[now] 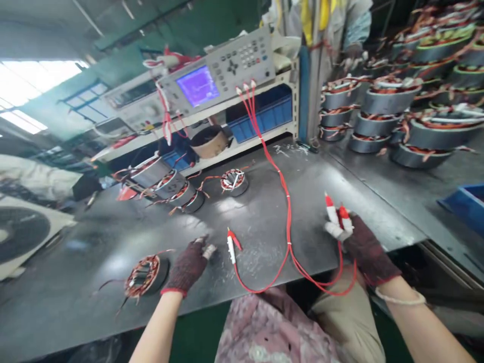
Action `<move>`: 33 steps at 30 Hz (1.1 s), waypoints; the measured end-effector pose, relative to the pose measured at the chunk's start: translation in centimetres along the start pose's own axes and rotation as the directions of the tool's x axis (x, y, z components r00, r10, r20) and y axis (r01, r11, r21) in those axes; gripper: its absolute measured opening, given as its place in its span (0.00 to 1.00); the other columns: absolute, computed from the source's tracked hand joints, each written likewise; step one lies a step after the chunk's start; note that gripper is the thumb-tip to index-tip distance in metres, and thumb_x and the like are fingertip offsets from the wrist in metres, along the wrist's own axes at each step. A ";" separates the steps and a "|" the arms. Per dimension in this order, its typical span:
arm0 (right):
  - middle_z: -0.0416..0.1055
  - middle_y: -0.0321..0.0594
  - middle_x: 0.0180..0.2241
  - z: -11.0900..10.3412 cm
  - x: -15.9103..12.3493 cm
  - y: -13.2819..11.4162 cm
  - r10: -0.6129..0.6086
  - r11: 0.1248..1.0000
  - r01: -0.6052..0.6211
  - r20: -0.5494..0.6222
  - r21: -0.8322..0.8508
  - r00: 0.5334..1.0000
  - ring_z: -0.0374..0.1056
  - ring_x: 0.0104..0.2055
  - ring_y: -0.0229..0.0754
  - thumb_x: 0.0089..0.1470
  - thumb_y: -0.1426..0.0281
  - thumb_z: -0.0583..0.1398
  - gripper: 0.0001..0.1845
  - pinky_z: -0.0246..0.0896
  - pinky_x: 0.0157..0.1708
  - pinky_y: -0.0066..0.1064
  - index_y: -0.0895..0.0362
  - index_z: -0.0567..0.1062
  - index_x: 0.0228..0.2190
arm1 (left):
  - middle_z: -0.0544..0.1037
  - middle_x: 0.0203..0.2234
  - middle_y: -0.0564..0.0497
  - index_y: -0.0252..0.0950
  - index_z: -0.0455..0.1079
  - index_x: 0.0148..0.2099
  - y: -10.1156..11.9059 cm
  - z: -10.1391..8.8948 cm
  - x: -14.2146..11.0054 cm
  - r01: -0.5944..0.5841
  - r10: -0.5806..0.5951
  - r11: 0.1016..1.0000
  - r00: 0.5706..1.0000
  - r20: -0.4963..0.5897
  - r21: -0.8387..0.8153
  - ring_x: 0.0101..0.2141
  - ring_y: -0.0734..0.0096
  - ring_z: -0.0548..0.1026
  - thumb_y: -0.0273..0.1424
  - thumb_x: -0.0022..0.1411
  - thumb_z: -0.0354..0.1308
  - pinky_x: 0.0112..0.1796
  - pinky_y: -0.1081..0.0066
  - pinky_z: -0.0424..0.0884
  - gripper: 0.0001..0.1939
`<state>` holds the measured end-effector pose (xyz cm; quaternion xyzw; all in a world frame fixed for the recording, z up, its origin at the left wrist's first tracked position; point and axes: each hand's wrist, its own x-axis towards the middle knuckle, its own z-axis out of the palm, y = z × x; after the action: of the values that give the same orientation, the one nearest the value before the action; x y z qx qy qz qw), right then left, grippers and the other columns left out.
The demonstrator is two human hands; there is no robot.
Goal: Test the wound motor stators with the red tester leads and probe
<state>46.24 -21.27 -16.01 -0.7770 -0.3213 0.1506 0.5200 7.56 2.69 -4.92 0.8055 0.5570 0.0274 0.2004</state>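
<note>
L hand (187, 268) half open, empty, on steel bench (264, 201) beside copper stator (145, 276), lower left; R hand (365, 244) clamped on 2 red test clips (345, 218), lower right.

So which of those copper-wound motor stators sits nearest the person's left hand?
The stator alone beside the left hand; every other one sits farther back.

One gloved left hand (187, 267), one gloved right hand (368, 247), three red test clips (230, 248), about six wound stators (145, 276) on the counter (264, 212), one tester (217, 70).
</note>
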 end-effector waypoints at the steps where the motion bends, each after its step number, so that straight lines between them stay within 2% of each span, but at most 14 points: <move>1: 0.82 0.48 0.44 1.9 -0.5 -1.5 -0.053 0.999 0.053 0.055 0.009 0.997 0.80 0.40 0.52 0.60 0.55 0.64 0.27 0.78 0.41 0.43 0.54 0.74 0.56 | 0.79 0.59 0.29 0.29 0.74 0.63 -1.1 -0.1 -0.1 0.058 -0.060 0.985 0.998 -0.008 -0.160 0.61 0.36 0.76 0.37 0.65 0.62 0.64 0.45 0.65 0.27; 4: 0.80 0.50 0.53 9.8 -3.5 -6.6 -0.306 0.951 0.307 0.307 0.044 0.901 0.81 0.47 0.50 0.64 0.61 0.62 0.28 0.79 0.46 0.40 0.53 0.69 0.63 | 0.80 0.58 0.34 0.32 0.75 0.60 -1.7 0.4 1.7 0.093 -0.115 0.840 0.993 -0.008 -0.535 0.64 0.38 0.72 0.36 0.58 0.68 0.67 0.45 0.61 0.28; 6: 0.77 0.54 0.59 15.7 -6.3 -9.5 -0.439 0.859 0.509 0.417 -0.066 0.796 0.78 0.55 0.54 0.63 0.65 0.61 0.32 0.77 0.54 0.43 0.55 0.68 0.66 | 0.82 0.54 0.38 0.34 0.69 0.65 -0.7 1.1 4.6 0.086 -0.097 0.736 0.995 0.020 -0.672 0.57 0.47 0.78 0.37 0.61 0.67 0.62 0.48 0.70 0.32; 8: 0.73 0.62 0.62 20.5 -8.7 -11.1 -0.428 0.767 0.608 0.542 -0.205 0.723 0.74 0.61 0.61 0.61 0.65 0.65 0.38 0.75 0.57 0.50 0.62 0.67 0.68 | 0.83 0.46 0.41 0.34 0.63 0.68 1.0 2.0 8.3 0.104 -0.093 0.593 0.994 0.060 -0.798 0.46 0.56 0.83 0.40 0.65 0.65 0.54 0.52 0.78 0.34; 10: 0.71 0.66 0.63 23.5 -9.9 -11.1 -0.367 0.707 0.647 0.633 -0.286 0.681 0.71 0.64 0.66 0.59 0.62 0.69 0.41 0.74 0.57 0.54 0.65 0.67 0.68 | 0.83 0.40 0.43 0.34 0.63 0.67 3.1 3.0 12.2 0.134 -0.076 0.435 0.991 0.112 -0.891 0.38 0.62 0.83 0.43 0.68 0.65 0.47 0.56 0.81 0.31; 12: 0.71 0.64 0.63 24.4 -9.5 -9.5 -0.360 0.676 0.663 0.640 -0.323 0.679 0.70 0.65 0.66 0.59 0.62 0.69 0.39 0.74 0.58 0.54 0.63 0.71 0.66 | 0.82 0.37 0.44 0.35 0.67 0.62 5.6 4.1 15.9 0.175 -0.043 0.286 0.985 0.170 -0.942 0.35 0.63 0.83 0.46 0.69 0.65 0.43 0.58 0.82 0.28; 14: 0.73 0.59 0.63 23.3 -8.0 -7.1 -0.427 0.651 0.679 0.577 -0.338 0.696 0.70 0.66 0.62 0.60 0.66 0.66 0.32 0.72 0.61 0.53 0.60 0.73 0.64 | 0.81 0.36 0.44 0.35 0.69 0.59 8.1 5.1 19.0 0.214 -0.019 0.161 0.977 0.214 -0.963 0.35 0.62 0.83 0.47 0.70 0.65 0.39 0.60 0.83 0.25; 17: 0.75 0.55 0.61 19.2 -5.1 -3.7 -0.505 0.655 0.655 0.426 -0.376 0.750 0.73 0.63 0.58 0.62 0.68 0.61 0.29 0.73 0.61 0.51 0.58 0.74 0.63 | 0.81 0.41 0.45 0.35 0.71 0.58 11.1 6.2 22.3 0.254 -0.010 0.011 0.967 0.254 -0.967 0.36 0.64 0.81 0.45 0.73 0.62 0.38 0.61 0.82 0.21; 20: 0.77 0.54 0.59 14.2 -2.9 -2.2 -0.427 0.722 0.508 0.275 -0.469 0.861 0.77 0.58 0.58 0.66 0.64 0.56 0.27 0.75 0.58 0.52 0.57 0.74 0.63 | 0.80 0.43 0.47 0.35 0.73 0.57 12.1 6.8 23.7 0.269 0.000 -0.091 0.963 0.270 -0.959 0.37 0.66 0.80 0.40 0.74 0.62 0.39 0.62 0.81 0.17; 22: 0.77 0.53 0.59 11.3 -2.1 -1.9 -0.306 0.756 0.376 0.219 -0.536 0.927 0.78 0.56 0.58 0.67 0.59 0.54 0.28 0.77 0.55 0.51 0.56 0.74 0.63 | 0.80 0.43 0.48 0.34 0.74 0.54 11.3 7.0 23.5 0.252 -0.009 -0.127 0.967 0.255 -0.959 0.37 0.67 0.79 0.38 0.73 0.64 0.40 0.63 0.80 0.15; 25: 0.77 0.52 0.59 7.8 -1.7 -1.7 -0.107 0.755 0.188 0.165 -0.629 0.981 0.79 0.55 0.59 0.66 0.52 0.54 0.32 0.78 0.53 0.50 0.55 0.73 0.64 | 0.80 0.40 0.48 0.33 0.75 0.50 7.8 6.9 21.5 0.198 -0.098 -0.136 0.972 0.212 -0.971 0.37 0.67 0.79 0.38 0.73 0.63 0.42 0.61 0.80 0.12; 28: 0.80 0.52 0.55 5.8 -2.2 -1.2 0.054 0.722 0.049 0.128 -0.690 0.990 0.82 0.49 0.60 0.64 0.50 0.54 0.34 0.80 0.46 0.49 0.53 0.73 0.64 | 0.79 0.37 0.47 0.34 0.73 0.47 2.0 5.5 19.0 0.125 -0.270 -0.074 0.953 0.141 -0.989 0.36 0.68 0.79 0.44 0.79 0.50 0.44 0.61 0.79 0.19; 31: 0.81 0.50 0.54 5.4 -2.8 -0.8 0.066 0.726 0.031 0.115 -0.687 0.991 0.82 0.46 0.59 0.64 0.51 0.55 0.34 0.80 0.42 0.48 0.51 0.72 0.65 | 0.79 0.36 0.47 0.34 0.72 0.48 -3.9 2.7 18.0 0.074 -0.420 0.101 0.907 0.025 -0.992 0.39 0.68 0.79 0.49 0.81 0.37 0.43 0.64 0.78 0.29; 33: 0.80 0.49 0.55 5.7 -3.0 -0.6 0.010 0.741 0.067 0.110 -0.668 0.994 0.82 0.48 0.58 0.65 0.52 0.55 0.33 0.80 0.45 0.48 0.50 0.71 0.66 | 0.80 0.37 0.47 0.34 0.73 0.48 -6.8 0.7 18.1 0.096 -0.458 0.271 0.888 -0.040 -0.958 0.37 0.68 0.78 0.49 0.81 0.42 0.42 0.63 0.78 0.27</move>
<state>40.59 -19.03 -18.07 -0.8977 -0.3930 0.0584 0.1905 8.60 20.96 -11.18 0.4110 0.5936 0.4335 0.5392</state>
